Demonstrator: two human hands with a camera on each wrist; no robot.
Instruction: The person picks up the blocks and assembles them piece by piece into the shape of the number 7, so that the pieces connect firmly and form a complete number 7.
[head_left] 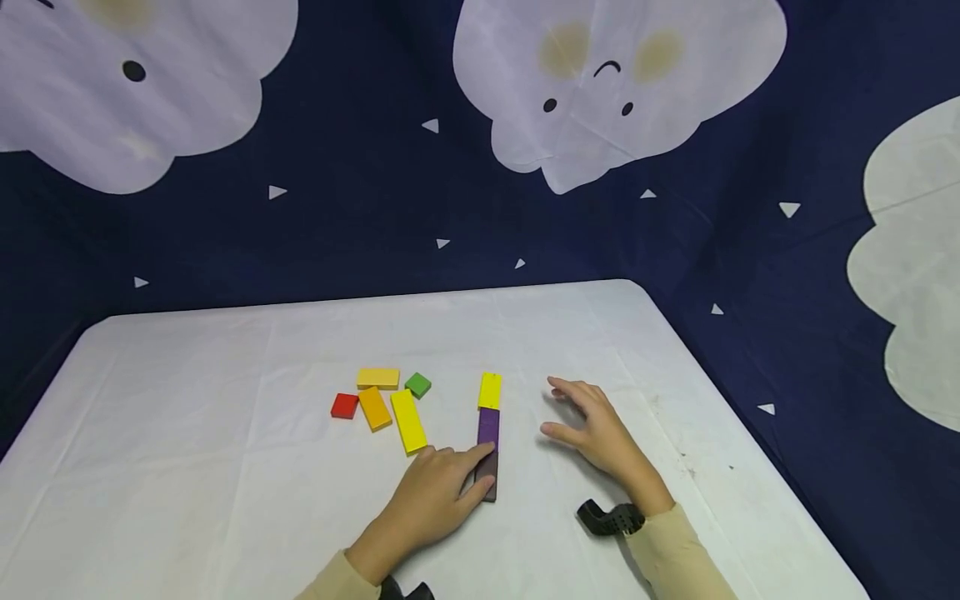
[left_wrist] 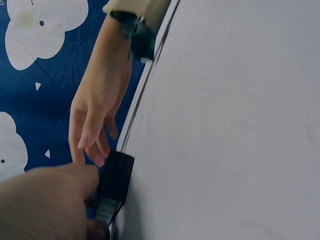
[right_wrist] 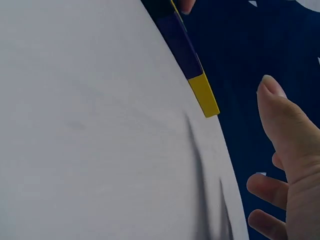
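Note:
A straight row of blocks runs away from me on the table. It has a yellow block [head_left: 490, 390] at the far end, a purple block [head_left: 488, 427] in the middle and a dark, nearly black block [head_left: 487, 490] nearest me. From the left, my left hand [head_left: 435, 496] reaches this row. Its index fingertip touches where purple meets dark, while the thumb lies lower on the dark block. To the right of the row, my right hand [head_left: 596, 425] hovers with loosely spread fingers and holds nothing. The right wrist view shows its thumb [right_wrist: 280, 110] apart from the yellow end.
Left of the row lie loose blocks: red [head_left: 344, 406], orange [head_left: 375, 409], light orange [head_left: 378, 379], long yellow [head_left: 408, 422] and green [head_left: 417, 384]. A white cloth covers the table [head_left: 187, 442]. Dark blue fabric [head_left: 352, 208] with clouds hangs behind and to the right.

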